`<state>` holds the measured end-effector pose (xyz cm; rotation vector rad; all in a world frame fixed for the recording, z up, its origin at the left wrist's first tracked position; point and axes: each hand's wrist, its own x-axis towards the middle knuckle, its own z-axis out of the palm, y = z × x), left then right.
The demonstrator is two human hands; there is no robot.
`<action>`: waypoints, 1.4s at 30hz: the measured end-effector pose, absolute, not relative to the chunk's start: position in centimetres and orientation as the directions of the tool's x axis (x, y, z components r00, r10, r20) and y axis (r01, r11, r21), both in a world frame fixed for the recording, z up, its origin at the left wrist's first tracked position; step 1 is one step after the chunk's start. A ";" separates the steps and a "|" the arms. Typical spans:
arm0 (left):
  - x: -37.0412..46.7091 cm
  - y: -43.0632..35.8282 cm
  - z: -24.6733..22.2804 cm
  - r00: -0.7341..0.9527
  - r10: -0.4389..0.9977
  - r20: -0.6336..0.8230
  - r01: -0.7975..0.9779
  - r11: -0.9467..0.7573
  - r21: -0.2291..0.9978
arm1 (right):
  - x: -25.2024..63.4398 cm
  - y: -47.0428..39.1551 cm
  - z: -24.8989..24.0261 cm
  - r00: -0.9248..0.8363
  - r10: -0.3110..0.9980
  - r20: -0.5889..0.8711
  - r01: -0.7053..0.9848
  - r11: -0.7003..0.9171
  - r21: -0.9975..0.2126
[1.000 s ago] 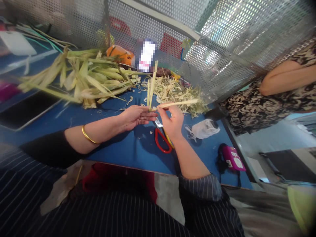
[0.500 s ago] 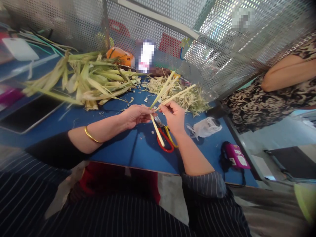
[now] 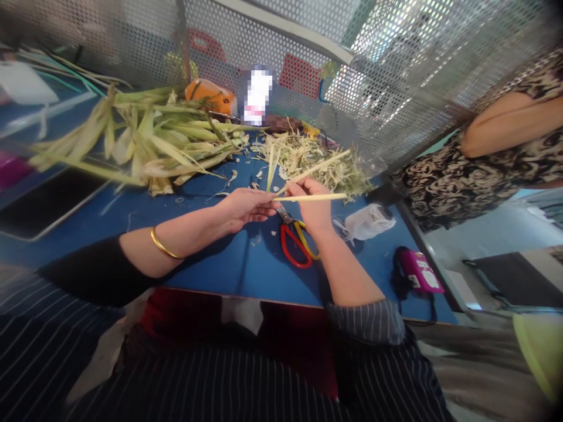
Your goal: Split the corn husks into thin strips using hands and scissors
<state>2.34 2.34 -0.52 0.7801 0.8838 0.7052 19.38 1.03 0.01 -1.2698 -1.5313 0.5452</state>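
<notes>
Pale husk strips (image 3: pixel 321 197) meet between my two hands above the blue table (image 3: pixel 211 258). My left hand (image 3: pixel 248 209) pinches them where they cross, with one strip standing upward from its fingertips. Beside it my right hand (image 3: pixel 311 205) grips a strip that slants up to the right, while another strip lies across in front of that hand, pointing right. Below the hands rest scissors (image 3: pixel 295 246) with one red and one yellow handle. Behind are a heap of green husks (image 3: pixel 162 140) and a pile of thin shredded husk (image 3: pixel 316 158).
A dark tablet-like object (image 3: pixel 53 199) lies at left. To the right are a white wrapped bundle (image 3: pixel 370 221) and a purple box (image 3: pixel 421 271) with a black cord. An orange packet (image 3: pixel 211 97) sits by the perforated screen. Another person's arm (image 3: pixel 510 126) shows at right.
The strip that hung down toward the scissors has swung up to point right, across my right hand. The upright strips have tilted nearer to vertical. Both hands stay close together.
</notes>
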 end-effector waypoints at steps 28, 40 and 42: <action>2.3 1.9 0.0 0.464 0.784 -0.413 -0.188 0.543 0.818 | 20.2 2.0 -1.1 0.051 0.934 0.353 0.274 0.327 -0.904; 1.4 3.1 0.7 0.429 0.825 -0.368 -0.305 0.516 0.801 | 20.2 -0.3 0.0 -0.414 0.550 0.725 0.711 0.693 -0.119; 1.1 3.4 0.9 0.461 0.801 -0.381 -0.312 0.549 0.776 | 20.6 -0.9 0.1 -0.675 0.421 0.606 0.637 0.747 0.189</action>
